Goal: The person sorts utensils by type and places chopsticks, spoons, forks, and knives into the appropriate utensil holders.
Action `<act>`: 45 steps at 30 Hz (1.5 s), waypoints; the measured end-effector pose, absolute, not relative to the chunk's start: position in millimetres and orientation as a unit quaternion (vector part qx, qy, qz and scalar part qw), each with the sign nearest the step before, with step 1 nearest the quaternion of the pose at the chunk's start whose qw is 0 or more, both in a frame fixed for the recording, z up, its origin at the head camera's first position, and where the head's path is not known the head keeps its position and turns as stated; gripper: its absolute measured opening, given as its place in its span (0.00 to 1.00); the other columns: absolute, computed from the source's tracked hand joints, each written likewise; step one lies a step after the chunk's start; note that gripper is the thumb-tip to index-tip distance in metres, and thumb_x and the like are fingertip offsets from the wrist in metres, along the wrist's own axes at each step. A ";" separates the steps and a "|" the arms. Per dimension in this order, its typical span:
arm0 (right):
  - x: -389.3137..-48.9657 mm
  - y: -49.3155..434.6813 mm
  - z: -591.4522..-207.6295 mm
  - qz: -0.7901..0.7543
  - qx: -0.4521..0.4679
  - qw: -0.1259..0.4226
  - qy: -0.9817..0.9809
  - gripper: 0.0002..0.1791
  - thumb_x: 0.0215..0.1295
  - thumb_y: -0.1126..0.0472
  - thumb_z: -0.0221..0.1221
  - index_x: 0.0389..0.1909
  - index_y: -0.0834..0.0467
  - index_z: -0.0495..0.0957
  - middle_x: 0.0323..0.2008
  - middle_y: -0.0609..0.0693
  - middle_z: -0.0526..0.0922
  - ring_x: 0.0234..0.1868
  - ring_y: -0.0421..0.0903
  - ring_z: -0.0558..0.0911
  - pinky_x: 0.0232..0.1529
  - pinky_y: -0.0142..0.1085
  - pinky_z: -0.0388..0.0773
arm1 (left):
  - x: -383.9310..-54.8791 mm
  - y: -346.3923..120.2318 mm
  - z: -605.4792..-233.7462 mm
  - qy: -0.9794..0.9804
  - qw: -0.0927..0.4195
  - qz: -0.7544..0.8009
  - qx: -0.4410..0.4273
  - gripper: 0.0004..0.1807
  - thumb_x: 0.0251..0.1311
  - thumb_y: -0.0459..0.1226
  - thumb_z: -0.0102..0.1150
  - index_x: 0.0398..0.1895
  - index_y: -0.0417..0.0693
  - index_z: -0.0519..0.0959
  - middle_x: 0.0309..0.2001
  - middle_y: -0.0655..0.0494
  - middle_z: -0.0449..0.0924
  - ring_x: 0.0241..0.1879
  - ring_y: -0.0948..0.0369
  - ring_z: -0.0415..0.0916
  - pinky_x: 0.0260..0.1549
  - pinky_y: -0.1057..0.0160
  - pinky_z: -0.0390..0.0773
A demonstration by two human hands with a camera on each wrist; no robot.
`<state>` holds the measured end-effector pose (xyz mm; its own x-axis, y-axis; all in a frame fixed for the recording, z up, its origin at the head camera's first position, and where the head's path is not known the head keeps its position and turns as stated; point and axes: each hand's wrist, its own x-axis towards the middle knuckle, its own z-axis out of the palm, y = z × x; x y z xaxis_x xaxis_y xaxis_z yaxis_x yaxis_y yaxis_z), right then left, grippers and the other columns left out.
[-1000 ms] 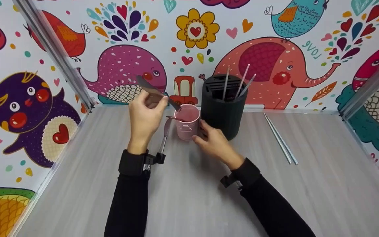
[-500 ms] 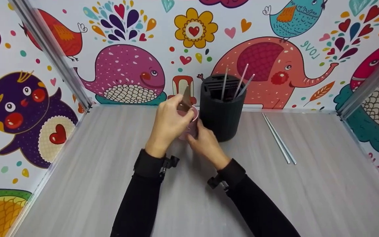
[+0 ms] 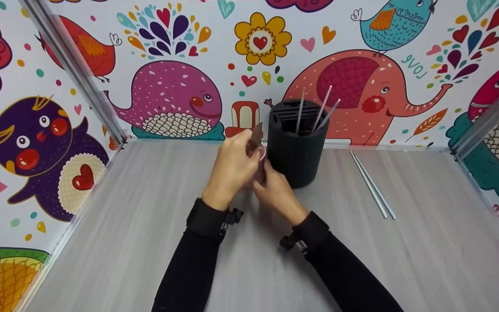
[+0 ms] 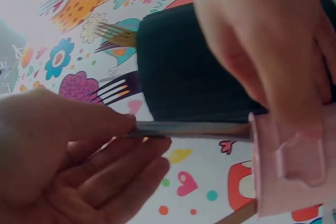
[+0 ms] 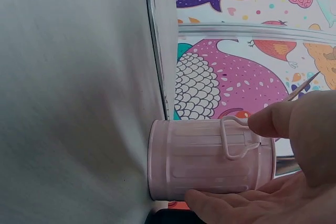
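Observation:
My left hand (image 3: 234,167) pinches a metal knife (image 4: 194,129) between thumb and fingers. Its lower end reaches into the mouth of a pink ribbed cup (image 5: 202,156), while its blade tip shows above the hand in the head view. Steadying the cup, which stands upright, my right hand (image 3: 277,193) grips its side, the thumb by the small moulded handle. A slim brownish piece (image 4: 239,213) also sticks out of the cup; its kind cannot be told. In the head view both hands hide most of the cup.
Right behind the cup stands a black utensil holder (image 3: 297,160). Thin sticks (image 3: 321,108) rise from it, and forks (image 4: 118,87) show in the left wrist view. Two metal chopsticks (image 3: 373,186) lie at right. Another slim metal utensil (image 5: 155,40) lies beside the cup.
My left hand has moved right to the cup, and the knife has turned more upright with its lower end in the cup. The right hand has kept its grip on the cup.

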<state>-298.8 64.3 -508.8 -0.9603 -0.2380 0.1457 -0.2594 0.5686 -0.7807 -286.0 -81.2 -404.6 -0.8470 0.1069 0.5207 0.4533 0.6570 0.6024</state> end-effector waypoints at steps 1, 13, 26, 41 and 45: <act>-295.8 64.9 -506.6 0.443 0.144 0.017 -0.885 0.48 0.77 0.49 0.67 0.88 0.63 0.57 0.76 0.67 0.77 0.73 0.59 0.82 0.72 0.53 0.81 | -287.4 -80.1 -407.4 -0.885 0.218 -0.381 -0.157 0.05 0.71 0.31 0.69 0.46 0.41 0.85 0.44 0.45 0.92 0.43 0.52 0.91 0.48 0.53 0.92; -318.3 72.7 -552.4 0.435 0.181 0.063 -0.880 0.45 0.75 0.48 0.66 0.84 0.66 0.64 0.67 0.64 0.86 0.58 0.52 0.88 0.57 0.47 0.85 | -300.3 -75.2 -432.9 -0.922 0.166 -0.329 -0.117 0.08 0.70 0.27 0.67 0.49 0.38 0.88 0.50 0.43 0.93 0.54 0.46 0.91 0.57 0.45 0.89; -289.5 69.7 -507.4 0.425 0.158 0.004 -0.891 0.45 0.77 0.53 0.65 0.85 0.68 0.59 0.74 0.69 0.79 0.70 0.59 0.84 0.71 0.54 0.80 | -298.4 -80.0 -431.7 -0.956 0.109 -0.246 -0.118 0.05 0.69 0.28 0.67 0.39 0.38 0.91 0.44 0.41 0.94 0.51 0.44 0.91 0.56 0.43 0.88; -290.6 68.7 -505.5 0.433 0.153 -0.011 -0.888 0.45 0.76 0.59 0.64 0.85 0.72 0.56 0.78 0.70 0.73 0.77 0.59 0.79 0.77 0.55 0.77 | -268.1 -101.2 -385.2 -0.955 0.074 -0.269 -0.099 0.10 0.75 0.35 0.66 0.48 0.42 0.93 0.47 0.45 0.94 0.50 0.47 0.90 0.51 0.47 0.89; -290.9 68.7 -505.2 0.441 0.140 -0.026 -0.886 0.45 0.78 0.59 0.65 0.87 0.69 0.55 0.80 0.68 0.71 0.78 0.57 0.79 0.78 0.52 0.76 | -262.9 -113.7 -379.7 -0.957 0.031 -0.275 -0.088 0.11 0.76 0.38 0.66 0.48 0.41 0.93 0.46 0.46 0.93 0.47 0.50 0.88 0.48 0.50 0.87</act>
<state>-290.9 68.7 -505.2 -0.9593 -0.2715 0.0777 -0.2256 0.5710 -0.7894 -262.9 -113.7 -379.7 -0.9827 0.1515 0.1069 0.1851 0.8333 0.5210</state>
